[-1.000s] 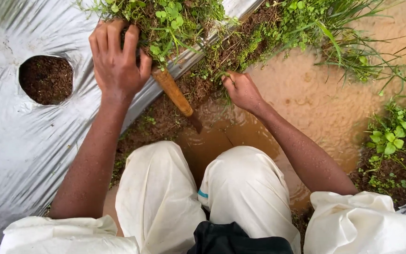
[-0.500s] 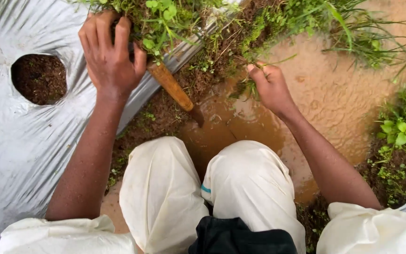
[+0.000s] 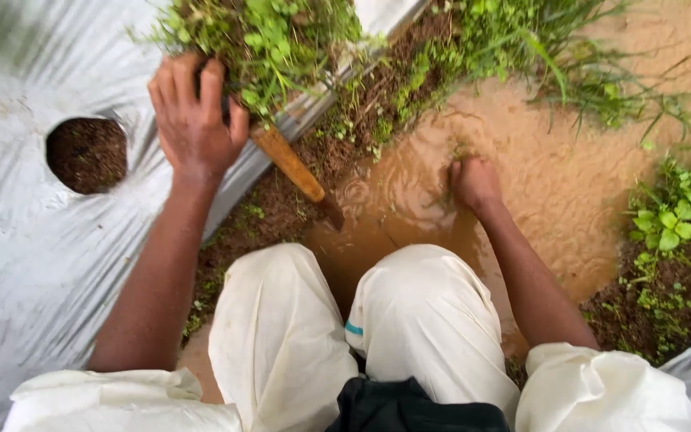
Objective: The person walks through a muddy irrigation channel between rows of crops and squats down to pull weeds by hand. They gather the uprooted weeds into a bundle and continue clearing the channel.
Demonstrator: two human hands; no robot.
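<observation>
Left hand (image 3: 195,120): far left, fingers spread flat, grip pressed down on a clump of pulled green weeds (image 3: 269,44) lying on the silver plastic sheet (image 3: 33,264). Right hand (image 3: 473,182): centre, at the surface of the muddy brown water (image 3: 553,184), knuckles up; whether its grip is closed on anything cannot be told. Wooden-handled tool (image 3: 291,166): lying slantwise between the hands, just right of the left hand, its dark end near the water's edge. Round soil-filled hole (image 3: 86,154): in the sheet, left of the left hand. Leafy weeds (image 3: 677,216): far right.
</observation>
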